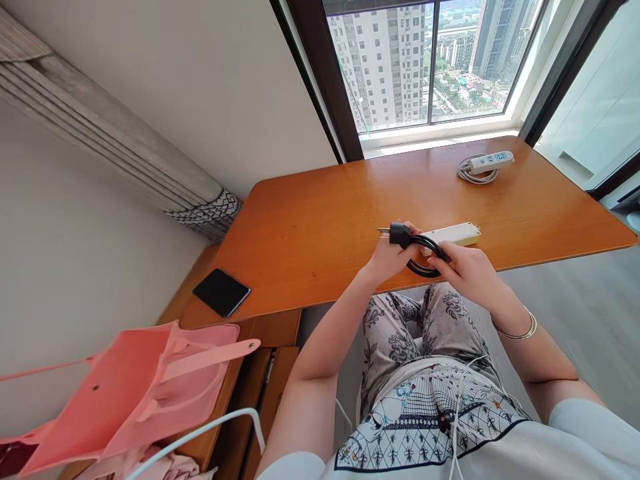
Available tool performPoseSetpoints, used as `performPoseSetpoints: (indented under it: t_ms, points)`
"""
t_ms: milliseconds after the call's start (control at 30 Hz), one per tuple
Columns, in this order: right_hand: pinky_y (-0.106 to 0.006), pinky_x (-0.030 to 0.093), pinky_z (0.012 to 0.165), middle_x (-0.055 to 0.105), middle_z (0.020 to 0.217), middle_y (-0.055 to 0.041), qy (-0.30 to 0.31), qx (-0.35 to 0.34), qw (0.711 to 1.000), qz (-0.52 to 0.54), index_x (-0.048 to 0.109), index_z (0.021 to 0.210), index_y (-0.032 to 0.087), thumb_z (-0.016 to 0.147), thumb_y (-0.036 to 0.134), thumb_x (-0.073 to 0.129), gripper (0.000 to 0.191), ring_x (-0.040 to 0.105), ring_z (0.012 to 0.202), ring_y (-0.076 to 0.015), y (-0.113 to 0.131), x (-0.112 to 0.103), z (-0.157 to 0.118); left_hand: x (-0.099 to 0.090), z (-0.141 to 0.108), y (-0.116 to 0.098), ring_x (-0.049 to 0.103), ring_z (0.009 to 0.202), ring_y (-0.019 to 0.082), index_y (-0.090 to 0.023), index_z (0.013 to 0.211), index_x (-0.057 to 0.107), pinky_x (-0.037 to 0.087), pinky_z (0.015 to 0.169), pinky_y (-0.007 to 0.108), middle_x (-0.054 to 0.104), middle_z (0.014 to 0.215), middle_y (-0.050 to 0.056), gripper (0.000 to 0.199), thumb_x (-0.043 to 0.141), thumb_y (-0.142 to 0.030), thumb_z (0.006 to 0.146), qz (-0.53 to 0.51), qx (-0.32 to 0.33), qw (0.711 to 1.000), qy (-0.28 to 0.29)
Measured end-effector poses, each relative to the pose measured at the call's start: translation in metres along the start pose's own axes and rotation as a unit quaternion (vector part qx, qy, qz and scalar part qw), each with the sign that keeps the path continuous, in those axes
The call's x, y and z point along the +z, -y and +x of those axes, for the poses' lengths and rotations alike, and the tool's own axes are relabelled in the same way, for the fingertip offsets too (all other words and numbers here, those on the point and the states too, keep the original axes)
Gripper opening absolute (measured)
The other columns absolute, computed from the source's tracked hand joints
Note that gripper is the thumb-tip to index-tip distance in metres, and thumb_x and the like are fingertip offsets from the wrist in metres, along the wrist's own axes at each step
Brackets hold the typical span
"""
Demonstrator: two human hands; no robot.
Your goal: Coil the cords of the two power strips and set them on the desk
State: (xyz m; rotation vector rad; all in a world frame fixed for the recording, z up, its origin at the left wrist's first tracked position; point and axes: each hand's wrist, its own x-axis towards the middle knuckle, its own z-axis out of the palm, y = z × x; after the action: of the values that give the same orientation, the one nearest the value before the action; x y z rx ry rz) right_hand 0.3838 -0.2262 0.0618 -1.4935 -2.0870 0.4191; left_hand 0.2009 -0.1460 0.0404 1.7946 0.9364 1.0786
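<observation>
A black power cord (424,271) is looped into a small coil between my two hands, over the near edge of the wooden desk (310,220). My left hand (389,259) is closed around the cord by its black plug (400,234), whose metal prongs point left. On the other side, my right hand (470,272) pinches the coil between thumb and fingers. Just behind the hands lies a long white power strip (453,234), partly hidden by the cord and fingers. I cannot tell whether the cord joins it.
At the far right of the desk sits another white power strip (493,161) with its pale cable (470,175) coiled. A dark phone (221,293) rests at the left corner. Below it, a pink bag (135,387) stands beside the desk. A window (430,67) is behind.
</observation>
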Motion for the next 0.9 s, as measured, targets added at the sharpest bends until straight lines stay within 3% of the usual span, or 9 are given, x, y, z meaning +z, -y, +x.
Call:
performPoseSetpoints:
  t_ms: [67, 133, 300, 400, 467, 600, 700, 800, 900]
  points:
    - [-0.028, 0.039, 0.064, 0.072, 0.078, -0.0051, -0.005, 0.016, 0.998, 0.055, 0.057, 0.085, 0.022, 0.099, 0.04, 0.047, 0.025, 0.064, 0.069, -0.0191, -0.006, 0.001, 0.009, -0.003, -0.002, 0.002, 0.063, 0.064, 0.015, -0.021, 0.082, 0.056, 0.053, 0.072, 0.031, 0.062, 0.069, -0.003, 0.013, 0.068, -0.025, 0.082, -0.035, -0.058, 0.997, 0.025]
    - [-0.029, 0.042, 0.068, 0.073, 0.08, -0.0046, 0.001, 0.028, 0.994, 0.108, 0.057, 0.083, 0.022, 0.098, 0.037, 0.048, 0.023, 0.064, 0.073, -0.0187, -0.013, 0.003, 0.017, -0.005, -0.003, 0.006, 0.056, 0.051, 0.012, -0.021, 0.085, 0.056, 0.052, 0.063, 0.029, 0.057, 0.062, -0.006, 0.02, 0.07, -0.035, 0.084, -0.073, -0.1, 0.991, 0.045]
    - [-0.03, 0.044, 0.071, 0.07, 0.072, -0.0024, -0.015, 0.039, 0.983, 0.176, 0.061, 0.079, 0.022, 0.094, 0.037, 0.05, 0.024, 0.061, 0.071, -0.0178, -0.027, 0.016, 0.037, -0.002, -0.003, 0.018, 0.053, 0.051, 0.01, -0.019, 0.07, 0.053, 0.054, 0.063, 0.027, 0.048, 0.053, -0.006, 0.047, 0.073, -0.061, 0.077, -0.167, -0.143, 0.974, 0.057]
    - [-0.03, 0.045, 0.07, 0.069, 0.07, -0.0024, -0.028, 0.04, 0.983, 0.177, 0.062, 0.077, 0.021, 0.095, 0.04, 0.05, 0.029, 0.06, 0.07, -0.0177, -0.033, 0.025, 0.044, 0.001, -0.003, 0.023, 0.051, 0.049, 0.007, -0.019, 0.064, 0.046, 0.051, 0.057, 0.024, 0.042, 0.054, -0.007, 0.056, 0.074, -0.067, 0.074, -0.203, -0.17, 0.964, 0.022]
    - [-0.031, 0.047, 0.072, 0.071, 0.075, -0.0036, -0.037, 0.046, 0.983, 0.173, 0.066, 0.086, 0.021, 0.094, 0.043, 0.051, 0.027, 0.061, 0.073, -0.0188, -0.037, 0.03, 0.046, 0.001, -0.001, 0.027, 0.051, 0.047, 0.007, -0.019, 0.065, 0.045, 0.047, 0.051, 0.021, 0.04, 0.053, -0.008, 0.057, 0.075, -0.067, 0.073, -0.206, -0.188, 0.96, -0.015]
    - [-0.043, 0.049, 0.096, 0.073, 0.114, -0.0114, -0.059, 0.003, 0.989, 0.138, 0.065, 0.119, 0.021, 0.094, 0.049, 0.054, 0.039, 0.065, 0.107, -0.0265, -0.048, 0.037, 0.039, -0.002, 0.004, 0.032, 0.047, 0.045, 0.007, -0.019, 0.069, 0.046, 0.048, 0.05, 0.021, 0.039, 0.052, -0.01, 0.053, 0.077, -0.062, 0.076, -0.247, -0.231, 0.935, -0.106]
    - [-0.057, 0.033, 0.116, 0.059, 0.143, -0.0166, -0.003, -0.061, 0.998, 0.033, 0.059, 0.135, 0.019, 0.085, 0.053, 0.068, 0.061, 0.048, 0.139, -0.0362, -0.058, 0.043, 0.031, -0.005, 0.007, 0.034, 0.043, 0.043, 0.005, -0.019, 0.07, 0.046, 0.05, 0.053, 0.021, 0.038, 0.052, -0.01, 0.05, 0.077, -0.057, 0.078, -0.282, -0.264, 0.906, -0.174]
    - [-0.07, 0.015, 0.121, 0.049, 0.154, -0.0189, 0.046, -0.073, 0.994, -0.074, 0.053, 0.144, 0.018, 0.077, 0.049, 0.078, 0.077, 0.033, 0.148, -0.0437, -0.065, 0.046, 0.03, -0.007, 0.008, 0.038, 0.041, 0.043, 0.005, -0.019, 0.07, 0.045, 0.05, 0.053, 0.021, 0.039, 0.052, -0.011, 0.048, 0.077, -0.054, 0.08, -0.287, -0.266, 0.895, -0.215]
    - [-0.073, 0.013, 0.119, 0.06, 0.139, -0.0184, 0.06, -0.075, 0.988, -0.119, 0.056, 0.141, 0.021, 0.081, 0.041, 0.076, 0.066, 0.049, 0.136, -0.0412, -0.068, 0.045, 0.035, -0.009, 0.008, 0.045, 0.042, 0.042, 0.005, -0.019, 0.069, 0.045, 0.052, 0.055, 0.022, 0.039, 0.051, -0.011, 0.047, 0.075, -0.054, 0.082, -0.267, -0.237, 0.905, -0.233]
